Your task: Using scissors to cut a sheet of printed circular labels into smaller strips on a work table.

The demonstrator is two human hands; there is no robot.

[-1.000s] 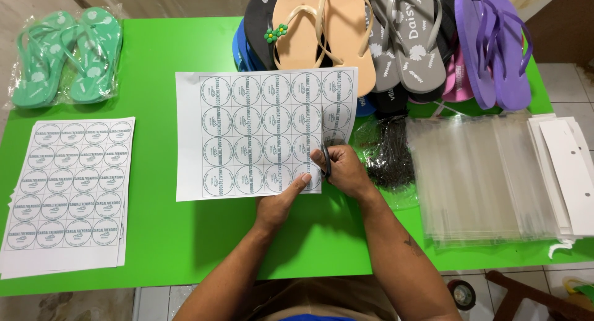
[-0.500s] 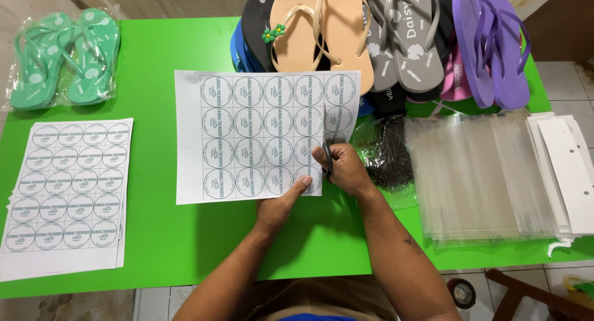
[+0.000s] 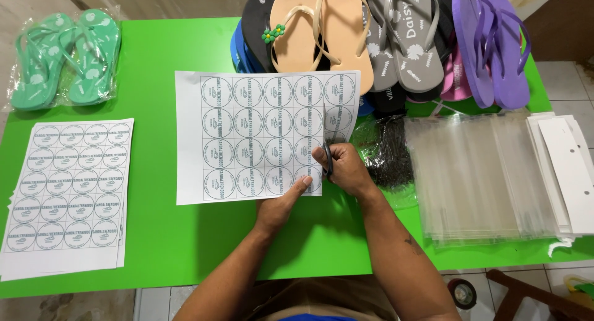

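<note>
We hold a white sheet of round printed labels (image 3: pixel 260 135) flat over the middle of the green table (image 3: pixel 154 234). Our left hand (image 3: pixel 281 203) is mostly open, fingers together, and pinches the sheet's lower edge near its right corner, the thumb tip lying on top of the paper. Our right hand (image 3: pixel 346 169) is closed around a pair of scissors (image 3: pixel 328 160), whose dark blades stand in a cut that runs up the sheet between the last two columns of labels. The narrow strip to the right of the cut leans away a little, and its top overlaps the heap of flip-flops (image 3: pixel 383 42) at the far edge of the table.

Just right of our right hand lies a clear bag of small dark pieces (image 3: pixel 390 148), touching the stack of clear plastic sleeves (image 3: pixel 482 179), with white card strips (image 3: pixel 566 166) beyond them at the table's right edge. On the left, a second stack of label sheets (image 3: pixel 68 191) reaches the near left edge, and a bagged pair of green flip-flops (image 3: pixel 65 58) sits at the far left corner. Bare green surface stays open between the two label sheets and along the near edge below our forearms.
</note>
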